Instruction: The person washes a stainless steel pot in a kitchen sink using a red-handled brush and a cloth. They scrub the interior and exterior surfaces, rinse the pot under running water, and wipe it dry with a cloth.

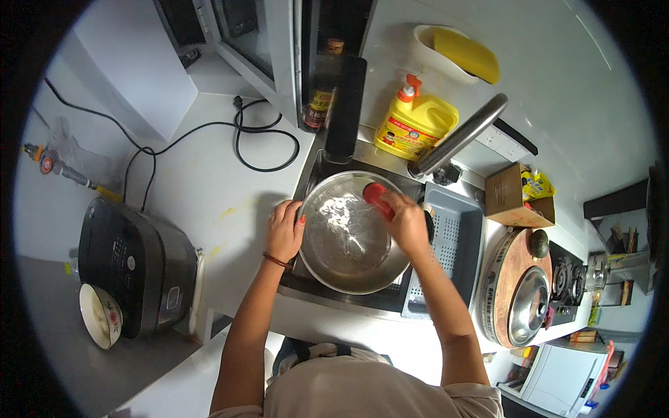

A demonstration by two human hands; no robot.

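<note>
A wide stainless steel pan (pixel 345 282) with water in it stands over the dark sink, tilted slightly. My left hand (pixel 284 230) holds its left rim, the thumb near the inner edge. In my right hand (pixel 409 222) is a red-handled tool (pixel 379 201), held inside the pan near the upper right wall; its working end is hidden or too unclear to name. To the right of my right hand lies a grey perforated draining basket (pixel 454 240). The metal faucet (pixel 460 136) rises behind the pan.
Behind the sink stand a yellow pump bottle (pixel 415 125) and a dark sauce bottle (pixel 321 99). A black cable (pixel 238 141) and a black rice cooker (pixel 141 266) are at left. Rightward are a cardboard box (pixel 504 196), a round wooden board (pixel 509 261), a steel lid (pixel 528 305) and a stove (pixel 564 277).
</note>
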